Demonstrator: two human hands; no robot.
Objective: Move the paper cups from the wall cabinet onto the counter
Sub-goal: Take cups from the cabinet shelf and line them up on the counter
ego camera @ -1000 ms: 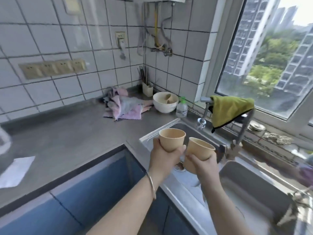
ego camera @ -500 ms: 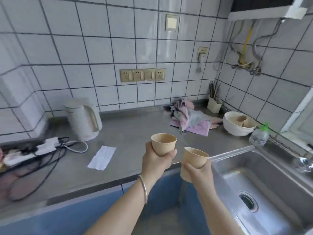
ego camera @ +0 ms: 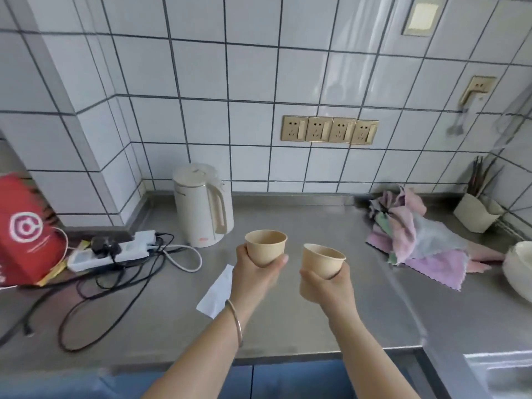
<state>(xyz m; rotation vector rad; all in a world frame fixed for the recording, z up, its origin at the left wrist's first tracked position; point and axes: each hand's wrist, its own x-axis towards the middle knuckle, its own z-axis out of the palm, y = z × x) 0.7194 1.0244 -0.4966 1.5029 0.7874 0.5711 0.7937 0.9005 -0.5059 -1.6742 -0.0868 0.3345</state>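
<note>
Your left hand (ego camera: 253,273) grips one tan paper cup (ego camera: 266,247) from below, fingers curled round its base, with a thin metal bangle (ego camera: 234,322) on that wrist. Your right hand (ego camera: 326,286) grips a second tan paper cup (ego camera: 323,260) the same way, this one tilted slightly to the right. Both cups are held above the grey steel counter (ego camera: 302,321), close together but not touching. Behind them stands a cream electric kettle (ego camera: 201,205). A white slip of paper (ego camera: 217,292) lies under your left hand, and pink and grey cloths (ego camera: 417,240) are heaped at right.
</note>
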